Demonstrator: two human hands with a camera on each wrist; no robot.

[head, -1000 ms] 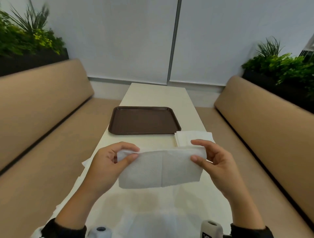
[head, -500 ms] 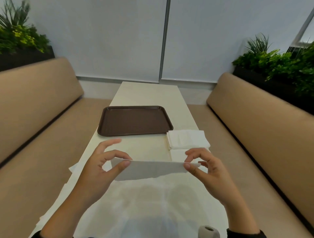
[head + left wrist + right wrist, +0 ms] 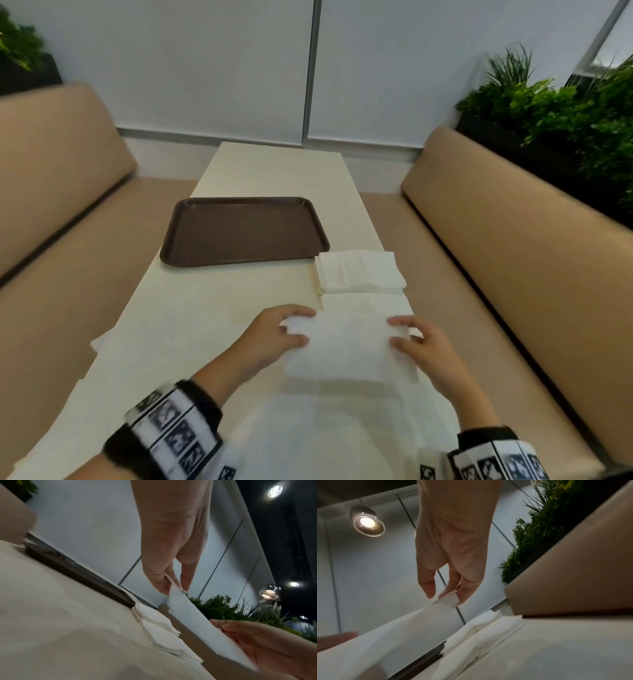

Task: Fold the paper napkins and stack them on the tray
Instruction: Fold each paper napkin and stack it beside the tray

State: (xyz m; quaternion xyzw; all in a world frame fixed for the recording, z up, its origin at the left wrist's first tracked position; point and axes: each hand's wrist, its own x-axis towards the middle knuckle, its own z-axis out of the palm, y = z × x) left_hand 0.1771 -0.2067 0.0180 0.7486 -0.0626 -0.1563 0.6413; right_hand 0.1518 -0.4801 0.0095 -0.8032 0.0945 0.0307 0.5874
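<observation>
From the head view I see a pale table [image 3: 260, 171] between tan benches, the brown tray [image 3: 239, 229] bare and the napkin stack [image 3: 359, 272] at its right corner. My left hand [image 3: 270, 337] and right hand [image 3: 428, 353] hold one napkin [image 3: 342, 346] taut above the table, I judge to square the fold. In the left wrist view, thumb and fingers [image 3: 159, 582] pinch its corner. In the right wrist view, fingers [image 3: 467, 592] pinch the opposite corner.

sleeves [image 3: 200, 404]: black | wristbands [image 3: 171, 431]: white, black square markers | hands [image 3: 270, 337]: bare

left hand [image 3: 274, 337] pinching, right hand [image 3: 424, 346] pinching, both grips level
</observation>
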